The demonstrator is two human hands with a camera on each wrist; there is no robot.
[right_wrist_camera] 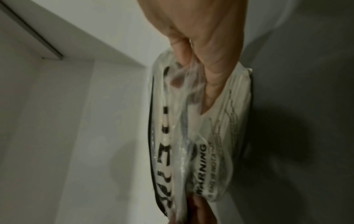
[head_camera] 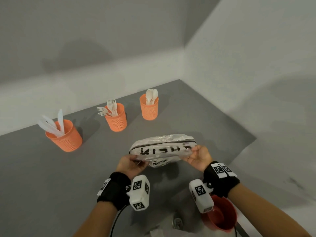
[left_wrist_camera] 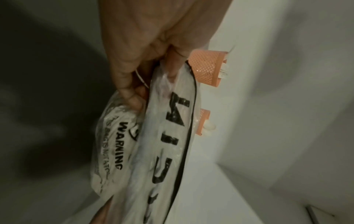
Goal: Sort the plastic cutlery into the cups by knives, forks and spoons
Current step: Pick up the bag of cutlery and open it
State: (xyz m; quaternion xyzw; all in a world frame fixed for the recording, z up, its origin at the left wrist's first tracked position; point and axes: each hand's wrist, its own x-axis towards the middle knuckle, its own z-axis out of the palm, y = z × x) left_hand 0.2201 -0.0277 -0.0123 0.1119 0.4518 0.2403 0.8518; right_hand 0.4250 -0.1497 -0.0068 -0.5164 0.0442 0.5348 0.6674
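I have my left hand (head_camera: 130,164) and right hand (head_camera: 199,156) each pinching an end of the printed plastic bag (head_camera: 162,148), held above the grey table (head_camera: 34,168). Knives (head_camera: 53,124), forks (head_camera: 109,108) and spoons (head_camera: 151,95) stand sorted in three orange mesh cups (head_camera: 65,136). I judge a careless swing of the slippery bag could topple a cup.

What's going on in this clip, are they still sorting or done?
A person holds a clear plastic zip bag above the grey table, the left hand gripping one end and the right hand the other. Behind it stand three orange mesh cups: knives in the left cup, forks in the middle cup, spoons in the right cup. No loose cutlery shows on the table, so the sorting looks finished.
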